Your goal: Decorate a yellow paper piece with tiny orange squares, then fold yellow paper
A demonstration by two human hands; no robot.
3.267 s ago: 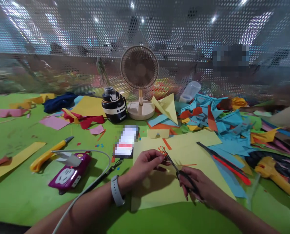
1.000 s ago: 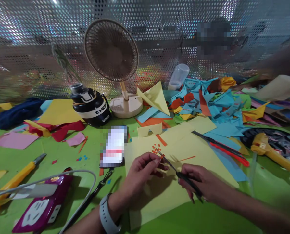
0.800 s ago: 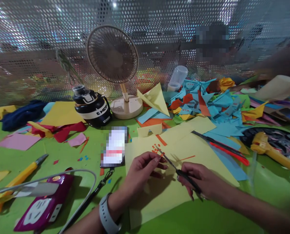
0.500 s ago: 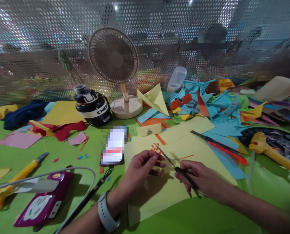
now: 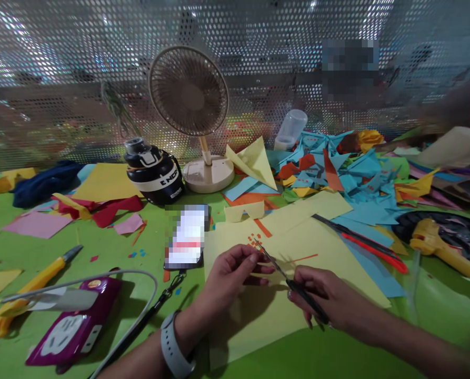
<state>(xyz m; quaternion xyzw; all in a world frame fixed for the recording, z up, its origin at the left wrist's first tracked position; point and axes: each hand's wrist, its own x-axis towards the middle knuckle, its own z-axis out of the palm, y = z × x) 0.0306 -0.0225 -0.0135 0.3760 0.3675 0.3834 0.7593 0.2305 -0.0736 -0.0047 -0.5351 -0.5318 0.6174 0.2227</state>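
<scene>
The left hand's (image 5: 235,268) thumb and forefinger are close together beside the blades; I cannot tell whether they pinch a scrap. The right hand's (image 5: 321,289) fingers are wrapped around the black handles of slim metal-bladed scissors (image 5: 275,265). The blade tips reach small orange paper scraps (image 5: 256,241), clustered on the far part of a large pale yellow paper sheet (image 5: 274,316).

A thin orange paper strip (image 5: 306,258) lies on the sheet, beyond the right hand. A notched pale yellow paper piece (image 5: 245,212) stands at the sheet's far edge. Just left of the sheet is a phone with a lit screen (image 5: 187,237); a long black-and-red tool (image 5: 372,250) crosses its right side.

Beyond the sheet are a beige round fan (image 5: 189,95) and, farther left, a black bottle with a white band (image 5: 156,176). Both look larger and sit farther left in view than in the earliest frame, while the hands keep nearly the same pose.
</scene>
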